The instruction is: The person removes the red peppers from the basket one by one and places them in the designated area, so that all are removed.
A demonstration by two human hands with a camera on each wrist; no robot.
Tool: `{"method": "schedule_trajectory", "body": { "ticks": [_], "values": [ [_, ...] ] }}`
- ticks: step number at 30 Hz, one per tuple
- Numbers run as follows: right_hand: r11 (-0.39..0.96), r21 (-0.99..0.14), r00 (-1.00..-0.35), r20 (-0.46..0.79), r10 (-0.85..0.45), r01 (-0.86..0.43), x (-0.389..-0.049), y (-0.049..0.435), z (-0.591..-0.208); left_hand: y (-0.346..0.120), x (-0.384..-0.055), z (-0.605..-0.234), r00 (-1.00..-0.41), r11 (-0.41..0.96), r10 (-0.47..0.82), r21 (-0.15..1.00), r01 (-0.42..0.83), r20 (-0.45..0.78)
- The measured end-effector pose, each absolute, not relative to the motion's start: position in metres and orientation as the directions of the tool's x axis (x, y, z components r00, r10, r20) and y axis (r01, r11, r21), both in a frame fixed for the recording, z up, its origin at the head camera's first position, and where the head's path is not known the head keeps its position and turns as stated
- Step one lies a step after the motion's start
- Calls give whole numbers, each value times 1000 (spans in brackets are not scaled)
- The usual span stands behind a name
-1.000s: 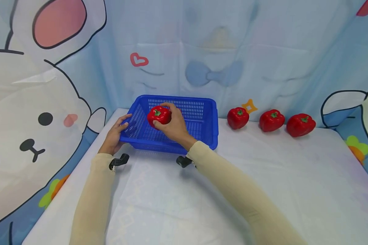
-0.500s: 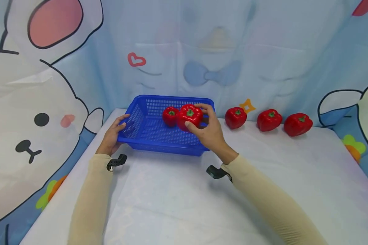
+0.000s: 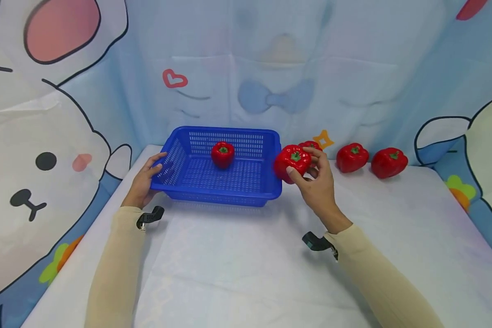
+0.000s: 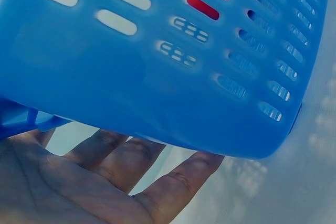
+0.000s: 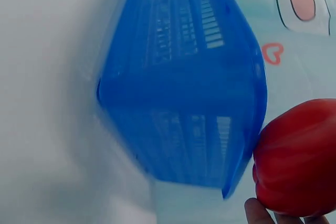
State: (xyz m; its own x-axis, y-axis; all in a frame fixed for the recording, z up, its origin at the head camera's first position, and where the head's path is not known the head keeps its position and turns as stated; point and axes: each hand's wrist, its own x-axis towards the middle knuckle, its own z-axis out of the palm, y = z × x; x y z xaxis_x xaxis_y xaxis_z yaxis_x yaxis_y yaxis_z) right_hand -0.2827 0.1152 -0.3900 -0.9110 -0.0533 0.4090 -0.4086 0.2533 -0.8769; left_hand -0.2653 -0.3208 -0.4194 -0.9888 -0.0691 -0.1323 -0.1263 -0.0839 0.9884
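My left hand (image 3: 142, 183) holds the left rim of the blue plastic basket (image 3: 213, 197); in the left wrist view, fingers (image 4: 181, 184) pass behind the basket's edge. Inside the basket sits a red bell pepper (image 3: 222, 155) with a green stem. My right hand (image 3: 319, 189) grips a second, larger-looking red bell pepper (image 3: 292, 163), thumb in front and fingers round its right side. It overlaps the basket's right rim in the head view. The right wrist view shows this pepper (image 5: 299, 158) beside the basket's edge, fingertips under it.
Behind the right hand, a red bell pepper (image 3: 310, 145) is partly hidden. Two more red bell peppers, one nearer (image 3: 352, 157) and one at the far right (image 3: 389, 162), lie along the back of the white-covered table (image 3: 238, 264). A printed curtain (image 3: 213, 41) hangs behind.
My right hand has lifted the pepper out from over the basket's left half and carried it right, past the right rim. The other pepper in the basket came into view. The left hand stays on the rim.
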Motion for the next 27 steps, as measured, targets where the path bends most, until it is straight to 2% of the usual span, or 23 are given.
{"method": "schedule_trajectory", "body": {
  "ticks": [7,16,27],
  "values": [
    [335,-888,-940,341,16,-316,-291,135,-404,-322,-264,-420,-990,-87,-61,989,-121,-126],
    [415,-907,-987,122,102,-70,-310,153,-434,-321,-265,-420,-988,-69,-75,989,-131,-136],
    [468,-884,-991,65,114,-4,-321,157,-446,-322,-266,-421,-988,-73,-82,989,-125,-131]
  ]
}}
